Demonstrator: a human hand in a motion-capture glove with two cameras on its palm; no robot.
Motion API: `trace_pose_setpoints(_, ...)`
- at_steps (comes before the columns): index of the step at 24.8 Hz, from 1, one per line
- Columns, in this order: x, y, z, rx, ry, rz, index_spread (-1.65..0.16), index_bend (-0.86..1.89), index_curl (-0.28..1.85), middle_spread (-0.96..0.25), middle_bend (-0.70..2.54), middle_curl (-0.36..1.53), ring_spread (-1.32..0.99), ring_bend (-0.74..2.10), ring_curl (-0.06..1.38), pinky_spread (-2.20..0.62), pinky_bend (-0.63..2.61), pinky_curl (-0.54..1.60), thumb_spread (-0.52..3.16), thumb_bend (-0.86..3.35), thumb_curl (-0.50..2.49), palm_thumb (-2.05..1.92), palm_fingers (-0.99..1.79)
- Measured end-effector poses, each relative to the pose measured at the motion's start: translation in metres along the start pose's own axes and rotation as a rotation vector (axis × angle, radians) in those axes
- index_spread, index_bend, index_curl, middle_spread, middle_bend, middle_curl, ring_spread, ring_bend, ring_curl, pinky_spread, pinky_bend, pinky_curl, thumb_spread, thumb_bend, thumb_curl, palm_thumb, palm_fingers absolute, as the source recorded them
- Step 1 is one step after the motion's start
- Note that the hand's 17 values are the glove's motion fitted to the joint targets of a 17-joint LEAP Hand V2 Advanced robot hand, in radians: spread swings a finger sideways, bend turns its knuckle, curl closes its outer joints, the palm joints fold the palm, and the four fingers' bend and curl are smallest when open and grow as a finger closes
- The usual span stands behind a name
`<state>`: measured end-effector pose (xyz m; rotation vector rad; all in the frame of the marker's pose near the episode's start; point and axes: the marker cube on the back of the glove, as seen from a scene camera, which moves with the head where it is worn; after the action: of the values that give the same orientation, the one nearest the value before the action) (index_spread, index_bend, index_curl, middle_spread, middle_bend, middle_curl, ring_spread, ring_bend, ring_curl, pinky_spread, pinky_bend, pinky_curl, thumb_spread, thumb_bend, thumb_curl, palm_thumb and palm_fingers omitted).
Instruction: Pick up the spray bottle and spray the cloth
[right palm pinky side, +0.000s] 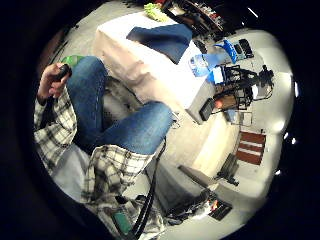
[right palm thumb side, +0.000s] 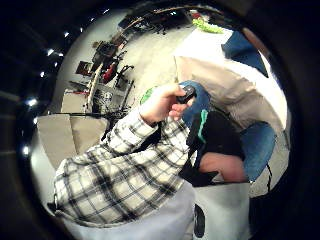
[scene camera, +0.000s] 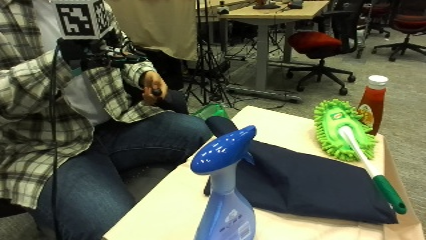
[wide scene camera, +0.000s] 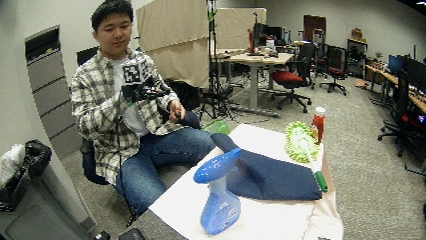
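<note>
person, seated: wore a plaid flannel shirt (wide scene camera: 100, 110) in white, grey and black, open over a white t-shirt (wide scene camera: 133, 117), long sleeves buttoned at the cuffs; blue denim jeans (scene camera: 126, 150); black glove on right hand (wide scene camera: 136, 92).

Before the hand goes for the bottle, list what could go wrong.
1. The bottle stands upright near the table edge closest to the camera; a clumsy reach could knock it off.
2. The duster lies partly on the cloth, so spray may wet it too.
3. The ketchup bottle stands at the far edge behind the duster; a wide sweep might topple it.
</note>
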<state>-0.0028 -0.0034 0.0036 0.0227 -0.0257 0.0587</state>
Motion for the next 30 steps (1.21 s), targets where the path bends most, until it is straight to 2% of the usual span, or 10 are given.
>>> trace_pose_setpoints(11,0.072,-0.041,0.006,0.018,-0.065,0.197,-0.3,0.19,0.27,-0.06,0.22,0.23,0.1,0.26,0.17,0.18,0.18,0.19,1.13,0.27,0.31,0.54,0.22)
trace_pose_setpoints(19,0.166,-0.073,0.009,0.165,-0.199,0.395,-0.29,0.18,0.28,-0.05,0.19,0.25,0.09,0.32,0.21,0.19,0.18,0.21,1.13,0.18,0.34,0.52,0.27)
trace_pose_setpoints(24,0.24,-0.096,0.023,0.277,-0.33,0.523,-0.25,0.16,0.29,-0.03,0.24,0.28,0.05,0.38,0.23,0.18,0.18,0.22,1.11,0.16,0.37,0.57,0.42)
trace_pose_setpoints(30,0.314,-0.129,0.045,0.422,-0.504,0.598,-0.23,0.12,0.28,-0.01,0.25,0.31,0.0,0.44,0.27,0.16,0.2,0.25,1.08,0.15,0.4,0.65,0.52)
